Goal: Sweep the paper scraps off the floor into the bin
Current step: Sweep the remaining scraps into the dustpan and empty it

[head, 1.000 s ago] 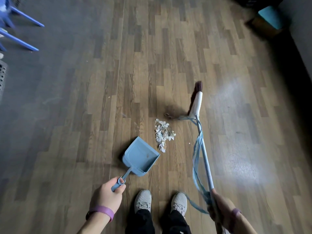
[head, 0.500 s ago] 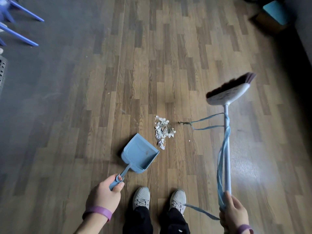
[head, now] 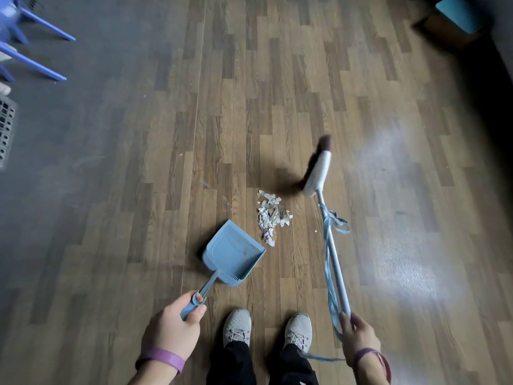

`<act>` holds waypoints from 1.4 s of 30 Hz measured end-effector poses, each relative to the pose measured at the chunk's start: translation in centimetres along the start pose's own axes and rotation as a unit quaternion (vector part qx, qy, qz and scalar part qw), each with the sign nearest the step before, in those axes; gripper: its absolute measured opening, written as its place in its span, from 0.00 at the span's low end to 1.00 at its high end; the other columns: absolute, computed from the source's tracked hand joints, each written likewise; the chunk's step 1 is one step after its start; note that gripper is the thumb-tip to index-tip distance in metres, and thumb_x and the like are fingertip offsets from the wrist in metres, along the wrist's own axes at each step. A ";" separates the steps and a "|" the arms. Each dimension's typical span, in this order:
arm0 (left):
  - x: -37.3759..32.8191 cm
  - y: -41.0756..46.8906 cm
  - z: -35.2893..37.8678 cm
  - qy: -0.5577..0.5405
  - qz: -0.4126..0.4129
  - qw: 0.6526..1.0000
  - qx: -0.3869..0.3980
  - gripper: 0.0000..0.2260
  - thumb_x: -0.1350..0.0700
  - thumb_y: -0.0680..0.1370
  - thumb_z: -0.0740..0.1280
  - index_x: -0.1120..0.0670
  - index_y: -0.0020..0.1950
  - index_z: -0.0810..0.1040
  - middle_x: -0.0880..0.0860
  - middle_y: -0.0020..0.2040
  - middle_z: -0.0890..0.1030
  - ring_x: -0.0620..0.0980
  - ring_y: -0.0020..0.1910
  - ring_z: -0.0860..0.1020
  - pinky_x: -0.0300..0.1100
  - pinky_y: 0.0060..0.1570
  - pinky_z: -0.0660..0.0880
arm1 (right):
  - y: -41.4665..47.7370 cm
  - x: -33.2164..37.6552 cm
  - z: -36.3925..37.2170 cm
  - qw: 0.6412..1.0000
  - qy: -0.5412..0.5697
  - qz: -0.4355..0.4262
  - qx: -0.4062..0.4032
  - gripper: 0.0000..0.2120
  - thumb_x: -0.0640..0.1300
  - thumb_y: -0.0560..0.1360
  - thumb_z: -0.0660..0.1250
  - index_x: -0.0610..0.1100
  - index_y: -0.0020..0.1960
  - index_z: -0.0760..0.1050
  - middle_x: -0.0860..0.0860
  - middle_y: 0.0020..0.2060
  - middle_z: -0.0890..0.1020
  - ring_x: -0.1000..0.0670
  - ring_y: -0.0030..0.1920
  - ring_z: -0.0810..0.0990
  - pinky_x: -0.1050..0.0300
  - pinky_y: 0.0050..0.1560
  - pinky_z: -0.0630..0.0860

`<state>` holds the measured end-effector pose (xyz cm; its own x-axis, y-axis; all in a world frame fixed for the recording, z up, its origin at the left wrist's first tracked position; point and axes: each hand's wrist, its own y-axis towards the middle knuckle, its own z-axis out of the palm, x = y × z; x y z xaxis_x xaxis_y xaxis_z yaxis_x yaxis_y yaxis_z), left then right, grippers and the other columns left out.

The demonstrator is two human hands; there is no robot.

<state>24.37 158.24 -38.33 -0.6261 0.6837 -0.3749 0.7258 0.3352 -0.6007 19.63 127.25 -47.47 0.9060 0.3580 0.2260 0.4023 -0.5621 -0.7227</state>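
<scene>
Dim room, floor [head: 249, 107] glare right, blurred broom [head: 319, 173]

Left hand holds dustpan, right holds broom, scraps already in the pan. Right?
No. In the head view the paper scraps lie piled on the floor beside the dustpan, not in it. Left hand on dustpan, right hand on broom: correct.

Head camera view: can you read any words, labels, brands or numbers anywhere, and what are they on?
No text can be read anywhere.
The dustpan, broom and shoes show no lettering.
Any print on the paper scraps is too small to tell.
</scene>
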 end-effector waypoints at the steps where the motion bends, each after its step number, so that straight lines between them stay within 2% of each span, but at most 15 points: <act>1: 0.0 0.0 -0.1 0.005 0.006 1.000 -0.004 0.08 0.49 0.77 0.64 0.39 0.39 0.74 0.50 0.27 0.75 0.48 0.30 0.74 0.38 0.28 0.67 | -0.2 0.4 0.1 0.997 -0.067 -0.023 -0.006 0.12 0.52 0.79 0.57 0.46 0.53 0.73 0.45 0.35 0.79 0.41 0.36 0.77 0.53 0.42 0.76; 4: 0.0 0.4 0.1 0.021 0.034 0.999 -0.013 0.07 0.50 0.76 0.65 0.39 0.39 0.75 0.50 0.26 0.73 0.49 0.29 0.73 0.38 0.27 0.65 | -1.0 1.9 -0.2 0.979 -0.195 -0.056 0.012 0.15 0.48 0.80 0.52 0.54 0.66 0.59 0.46 0.39 0.77 0.43 0.37 0.76 0.56 0.40 0.72; 7: -0.4 1.0 0.1 0.042 0.061 0.997 -0.016 0.03 0.49 0.76 0.65 0.43 0.43 0.78 0.50 0.26 0.74 0.53 0.31 0.75 0.41 0.30 0.69 | -1.0 4.1 -0.7 0.940 -0.326 -0.090 0.047 0.32 0.37 0.77 0.51 0.58 0.74 0.44 0.50 0.38 0.76 0.46 0.40 0.77 0.55 0.39 0.75; 11: -1.5 1.2 -0.1 0.064 0.095 0.993 -0.019 0.05 0.48 0.76 0.65 0.43 0.49 0.79 0.49 0.30 0.75 0.54 0.35 0.76 0.41 0.32 0.70 | -2.3 6.6 -0.2 0.899 -0.412 -0.123 0.082 0.41 0.32 0.74 0.55 0.56 0.77 0.38 0.49 0.42 0.76 0.47 0.42 0.77 0.54 0.43 0.77; 14: -1.9 1.4 0.0 0.071 0.110 0.991 -0.008 0.05 0.48 0.75 0.65 0.43 0.49 0.79 0.51 0.34 0.79 0.55 0.37 0.76 0.41 0.32 0.67 | -3.2 7.5 0.9 0.902 -0.398 -0.131 0.099 0.38 0.36 0.75 0.56 0.54 0.77 0.40 0.48 0.43 0.74 0.46 0.46 0.78 0.54 0.44 0.76; 19: -1.5 2.3 1.0 0.048 0.093 0.994 0.031 0.06 0.49 0.75 0.64 0.45 0.50 0.78 0.50 0.39 0.80 0.53 0.38 0.73 0.40 0.35 0.70 | -5.3 9.0 1.5 0.929 -0.301 -0.124 0.175 0.25 0.41 0.78 0.54 0.52 0.73 0.53 0.47 0.43 0.74 0.45 0.40 0.74 0.55 0.40 0.71; 24: -1.3 2.9 1.6 -0.002 0.038 0.999 0.037 0.05 0.49 0.74 0.65 0.44 0.48 0.79 0.50 0.43 0.83 0.57 0.44 0.78 0.41 0.41 0.74 | -10.2 7.3 0.9 0.953 -0.190 -0.105 0.210 0.10 0.41 0.79 0.52 0.50 0.59 0.65 0.52 0.38 0.72 0.50 0.36 0.72 0.60 0.38 0.68; 27: -1.3 3.1 1.4 -0.023 0.028 0.998 0.049 0.06 0.49 0.74 0.66 0.43 0.49 0.79 0.48 0.45 0.83 0.55 0.45 0.79 0.41 0.43 0.75 | -12.6 6.3 -0.4 0.955 -0.110 -0.132 0.241 0.15 0.40 0.81 0.57 0.48 0.67 0.68 0.54 0.43 0.75 0.60 0.36 0.74 0.74 0.37 0.68; 30: -1.3 3.6 1.2 -0.026 0.019 0.998 0.050 0.05 0.49 0.73 0.66 0.44 0.47 0.78 0.49 0.46 0.83 0.55 0.45 0.79 0.41 0.42 0.74 | -14.3 5.9 -2.6 0.962 -0.059 -0.132 0.231 0.13 0.40 0.79 0.61 0.49 0.62 0.75 0.52 0.44 0.81 0.65 0.36 0.75 0.77 0.38 0.68; 32: -1.3 3.6 1.0 -0.020 0.018 0.998 0.048 0.04 0.49 0.74 0.65 0.44 0.46 0.78 0.49 0.46 0.83 0.56 0.45 0.79 0.41 0.42 0.74 | -14.9 5.3 -4.1 0.966 -0.041 -0.143 0.211 0.14 0.42 0.78 0.64 0.61 0.54 0.76 0.64 0.43 0.83 0.71 0.43 0.76 0.81 0.40 0.66; 34: -1.2 3.6 0.8 -0.017 0.020 0.999 0.034 0.04 0.48 0.74 0.65 0.43 0.47 0.78 0.49 0.46 0.83 0.56 0.45 0.79 0.41 0.43 0.74 | -15.1 5.4 -4.8 0.969 -0.034 -0.143 0.200 0.16 0.42 0.78 0.65 0.63 0.57 0.74 0.70 0.39 0.80 0.76 0.38 0.75 0.80 0.40 0.66; 36: -1.2 3.5 0.3 -0.020 0.018 1.000 0.015 0.05 0.49 0.74 0.65 0.44 0.48 0.78 0.49 0.46 0.83 0.56 0.45 0.79 0.41 0.43 0.74 | -14.6 6.2 -5.4 0.970 -0.024 -0.138 0.197 0.17 0.42 0.78 0.64 0.50 0.67 0.73 0.62 0.31 0.78 0.66 0.25 0.74 0.75 0.32 0.68; 39: -1.1 3.6 -0.3 -0.027 0.015 0.999 -0.011 0.05 0.50 0.74 0.66 0.45 0.48 0.79 0.50 0.45 0.83 0.57 0.45 0.78 0.40 0.40 0.72 | -12.6 8.9 -5.8 0.975 -0.030 -0.088 0.199 0.19 0.48 0.82 0.57 0.41 0.68 0.71 0.53 0.21 0.69 0.56 0.18 0.66 0.66 0.17 0.62; 41: -1.0 3.9 -0.9 -0.021 0.014 1.000 -0.019 0.05 0.50 0.74 0.66 0.45 0.48 0.80 0.50 0.46 0.83 0.57 0.45 0.78 0.40 0.39 0.71 | -10.9 11.4 -5.2 0.978 -0.030 -0.083 0.189 0.12 0.51 0.82 0.53 0.51 0.58 0.74 0.52 0.24 0.69 0.54 0.19 0.66 0.66 0.19 0.63; 42: -0.8 4.2 -1.1 -0.019 0.011 1.000 -0.018 0.05 0.50 0.74 0.66 0.44 0.48 0.80 0.50 0.46 0.83 0.57 0.45 0.78 0.40 0.39 0.71 | -10.0 12.6 -4.6 0.980 -0.044 -0.095 0.169 0.08 0.51 0.82 0.53 0.55 0.55 0.70 0.53 0.27 0.69 0.54 0.22 0.67 0.64 0.22 0.65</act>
<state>28.24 159.78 -39.76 -0.6192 0.6666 -0.4150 0.7494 0.3437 -0.5660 27.65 133.95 -34.36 0.7985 0.5035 0.3300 0.4817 -0.2056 -0.8519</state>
